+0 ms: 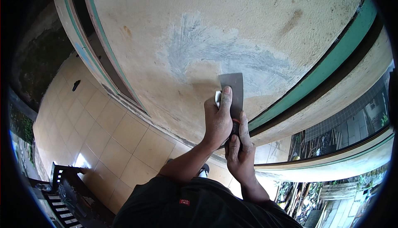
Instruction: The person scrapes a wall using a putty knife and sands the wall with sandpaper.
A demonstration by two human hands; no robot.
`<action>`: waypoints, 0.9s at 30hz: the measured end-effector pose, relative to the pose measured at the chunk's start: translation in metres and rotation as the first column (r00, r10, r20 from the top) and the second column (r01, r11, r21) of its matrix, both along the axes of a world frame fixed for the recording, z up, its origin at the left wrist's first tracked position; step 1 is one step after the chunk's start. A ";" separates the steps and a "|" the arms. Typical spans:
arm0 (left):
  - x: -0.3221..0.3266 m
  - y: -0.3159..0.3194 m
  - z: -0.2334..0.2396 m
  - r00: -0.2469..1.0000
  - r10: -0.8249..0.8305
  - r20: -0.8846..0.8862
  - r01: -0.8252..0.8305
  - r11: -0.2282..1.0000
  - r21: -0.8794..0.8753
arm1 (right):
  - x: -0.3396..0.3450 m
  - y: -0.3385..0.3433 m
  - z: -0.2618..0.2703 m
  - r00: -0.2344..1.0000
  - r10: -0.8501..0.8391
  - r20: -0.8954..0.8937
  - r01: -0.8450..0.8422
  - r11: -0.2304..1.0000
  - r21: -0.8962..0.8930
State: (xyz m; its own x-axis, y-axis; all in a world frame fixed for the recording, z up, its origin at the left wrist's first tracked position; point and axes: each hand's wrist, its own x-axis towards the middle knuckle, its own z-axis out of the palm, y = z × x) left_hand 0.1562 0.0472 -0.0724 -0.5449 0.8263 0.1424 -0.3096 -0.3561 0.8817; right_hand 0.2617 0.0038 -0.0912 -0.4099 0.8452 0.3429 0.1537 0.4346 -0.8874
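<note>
My right hand (244, 153) is closed around the dark handle of a wide metal putty knife (237, 88), whose blade points up at the wall. My left hand (220, 116) is beside the blade, its thumb near the flat face, and it holds a small white object (218, 98), partly hidden by the fingers, that I cannot identify. Dust coats both hands. Beyond the blade, the cream painted wall (149, 13) carries a curved patch of grey-white filler (217, 49) with streaks in it. Whether the blade edge touches the wall is unclear.
Green-painted trim (323, 66) borders the wall at right, beside a window pane (345, 125). A narrow framed opening (102, 47) is at left. Beige floor tiles (127, 131) lie below, with a small dark object (76, 85) on them. A dark slatted bench (67, 169) stands at lower left.
</note>
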 end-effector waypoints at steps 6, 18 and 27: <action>0.001 -0.008 -0.013 0.999 -0.021 -0.050 0.020 0.999 -0.033 | 0.002 -0.016 0.000 0.995 -0.071 0.065 0.062 0.990 0.128; -0.014 0.001 0.011 0.999 -0.022 0.023 0.022 0.999 0.027 | -0.011 -0.007 0.019 0.999 -0.038 0.026 0.038 0.999 -0.037; -0.020 -0.002 0.019 0.999 -0.026 -0.031 0.027 0.999 0.044 | -0.015 -0.009 0.024 0.998 -0.055 0.031 0.058 0.995 -0.085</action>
